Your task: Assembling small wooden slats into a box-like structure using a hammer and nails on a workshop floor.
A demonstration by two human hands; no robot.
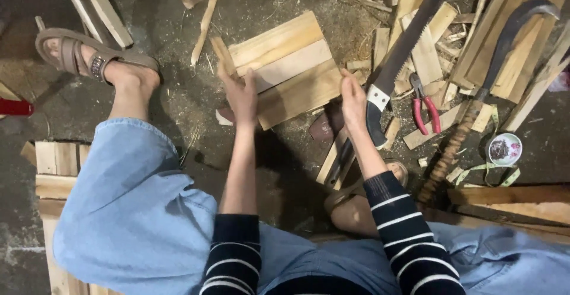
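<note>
Your left hand [240,96] and right hand [353,102] press flat against opposite edges of the three-plank panel [285,69] on the floor, seemingly joined already, handsaw [395,63] lying untouched right.

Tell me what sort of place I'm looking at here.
Probably an informal woodworking spot on the floor: a hand saw, red-handled pliers and offcut planks lie on the sawdust-strewn floor beside a plank panel.

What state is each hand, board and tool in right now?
Left hand: open, pressed on panel's left edge.
Right hand: open, against panel's right edge.
Plank panel: held between hands.
Handsaw: lying idle.
Red pliers: shut, lying.
Sickle: lying on planks.
</note>
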